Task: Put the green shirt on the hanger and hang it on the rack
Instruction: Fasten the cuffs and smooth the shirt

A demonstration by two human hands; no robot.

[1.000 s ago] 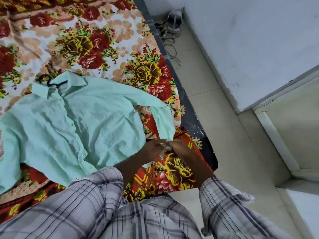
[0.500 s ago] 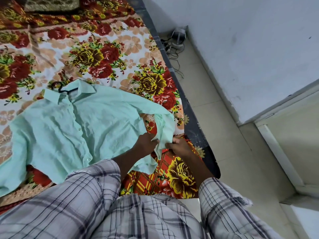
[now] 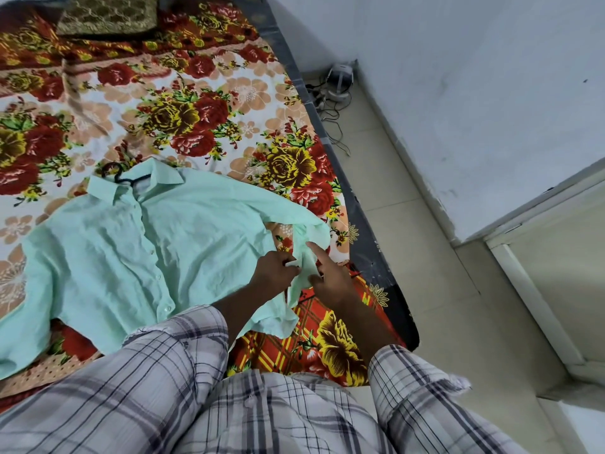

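Pale green cloth: one long-sleeved, button-front green shirt [image 3: 131, 250], spread front-up and buttoned across the bed, collar towards the far end, hem near the person.

Item: thin black hanger [image 3: 113, 172], its hook poking out above the collar and lying on the sheet; the rest is hidden inside the shirt.

Item: floral bedsheet [image 3: 203, 113], red and yellow roses on a cream ground, covering the bed under the shirt.

Item: left hand [image 3: 276, 268], at the cuff end of the shirt's sleeve nearest the bed edge; its grip is narrow, fingertips pinching the cuff cloth.

Item: right hand [image 3: 330, 276], just beside the left, forefinger straight and resting on the same sleeve, other fingers curled. Whether this grip holds cloth, I cannot tell.

Item: grey checked sleeves [image 3: 170, 371], on both forearms.

Item: dark patterned cushion [image 3: 108, 14], at the bed's far end.

Item: small white device with tangled cables [image 3: 339, 83], on the tiled floor in the corner by the wall.
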